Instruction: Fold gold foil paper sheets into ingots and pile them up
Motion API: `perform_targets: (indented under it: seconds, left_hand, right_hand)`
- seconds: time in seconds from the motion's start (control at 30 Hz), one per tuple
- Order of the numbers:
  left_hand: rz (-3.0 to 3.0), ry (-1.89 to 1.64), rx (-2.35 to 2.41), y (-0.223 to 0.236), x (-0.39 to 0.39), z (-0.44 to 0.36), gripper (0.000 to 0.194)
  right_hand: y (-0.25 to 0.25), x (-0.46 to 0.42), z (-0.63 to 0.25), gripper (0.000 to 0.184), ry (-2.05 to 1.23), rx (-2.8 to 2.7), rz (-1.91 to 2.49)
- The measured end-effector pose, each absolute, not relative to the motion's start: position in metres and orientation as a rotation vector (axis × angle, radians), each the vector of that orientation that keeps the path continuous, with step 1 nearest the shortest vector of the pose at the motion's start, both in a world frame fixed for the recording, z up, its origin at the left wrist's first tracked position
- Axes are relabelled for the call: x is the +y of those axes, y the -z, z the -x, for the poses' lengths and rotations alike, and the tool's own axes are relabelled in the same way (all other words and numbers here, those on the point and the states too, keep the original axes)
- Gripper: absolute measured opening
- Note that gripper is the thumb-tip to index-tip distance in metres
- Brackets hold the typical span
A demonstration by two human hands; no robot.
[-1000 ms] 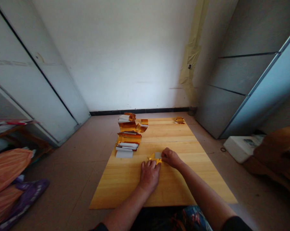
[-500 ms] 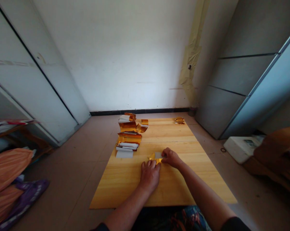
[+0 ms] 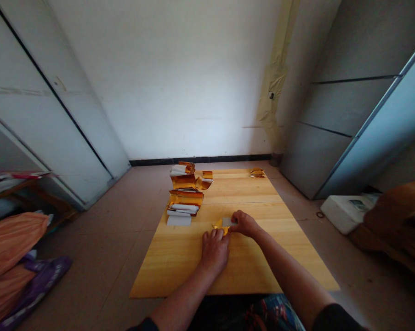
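Observation:
A small sheet of gold foil paper [image 3: 218, 225], partly folded and showing a grey-white underside, lies on the wooden board [image 3: 255, 266]. My left hand [image 3: 215, 248] bears on its near edge, with the thumb and forefinger closed at the paper and the other fingers bent onto the wood. At the right edge, my right hand [image 3: 243, 224] pinches the paper between thumb and fingers. Both hands cover part of the sheet, so its exact folds are hidden. Left of it lies a pile of gold foil sheets [image 3: 185, 197], with a pale sheet [image 3: 179, 220] at its near end.
More foil sheets [image 3: 182, 180] lie at the board's far left, beside a small gold piece [image 3: 207, 174]. Folded gold pieces [image 3: 257, 173] sit in the far right corner. A white box [image 3: 345, 214] is on the floor at right; orange and purple bags [image 3: 14, 248] are at left.
My right hand shifts very slightly at the paper's right edge, its fingers moving a little toward the near side. My left hand stays nearly in place. The piles are unchanged.

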State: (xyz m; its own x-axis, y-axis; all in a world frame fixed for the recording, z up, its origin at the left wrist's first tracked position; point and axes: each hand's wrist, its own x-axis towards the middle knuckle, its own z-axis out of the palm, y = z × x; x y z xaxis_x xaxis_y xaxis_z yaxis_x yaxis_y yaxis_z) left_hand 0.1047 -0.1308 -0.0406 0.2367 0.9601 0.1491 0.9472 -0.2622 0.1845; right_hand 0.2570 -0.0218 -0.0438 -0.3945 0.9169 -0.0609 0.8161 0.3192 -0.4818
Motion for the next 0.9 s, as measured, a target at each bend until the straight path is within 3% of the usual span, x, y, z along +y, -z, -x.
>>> perform_targets:
  seconds: [0.2, 0.4, 0.5, 0.67, 0.9]
  left_hand:
    - [-2.426, -0.334, 1.876, 0.042, -0.130, -0.104, 0.037]
    - [-2.421, -0.364, 1.891, 0.041, -0.131, -0.106, 0.037]
    - [-2.426, -0.390, 1.878, 0.040, -0.130, -0.103, 0.029]
    - [-2.372, -0.543, 1.858, 0.040, -0.120, -0.092, 0.015]
    - [-2.255, -0.715, 1.834, 0.046, -0.093, -0.083, 0.006]
  right_hand:
    - [0.033, -0.018, -0.248, 0.033, -0.515, -2.505, 1.682]
    - [0.032, -0.010, -0.246, 0.023, -0.530, -2.450, 1.794]
    - [0.034, -0.011, -0.253, 0.013, -0.505, -2.456, 1.673]
    - [0.033, -0.032, -0.268, 0.024, -0.355, -2.603, 1.352]
    - [0.033, -0.068, -0.262, 0.019, -0.123, -2.668, 1.378]
